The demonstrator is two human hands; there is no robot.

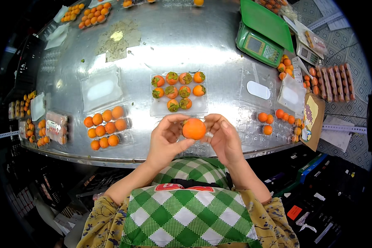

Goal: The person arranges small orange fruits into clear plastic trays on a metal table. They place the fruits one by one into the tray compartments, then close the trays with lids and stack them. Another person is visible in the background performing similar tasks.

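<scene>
My left hand [166, 141] grips an orange persimmon [194, 129] between thumb and fingers, smooth side up. Close to its right side is my right hand [226, 139], fingers curved and apart; whether its fingertips touch the fruit is hard to tell. Just beyond, several persimmons [184, 91] with green calyxes lie in rows in a clear plastic lid [161, 108]. Partly hidden under my hands is a clear moulded tray [197, 151]. To the left, a clear clamshell holds rows of persimmons [101, 130]; another clamshell base [251, 128] on the right has a few persimmons [267, 130].
A green digital scale [260, 46] stands at the back right of the metal table [186, 40]. Packed fruit trays [336, 82] and a cardboard piece [312, 124] are at the right edge. Closed packs [56, 127] sit at left. Dark crates [316, 183] lie below the table.
</scene>
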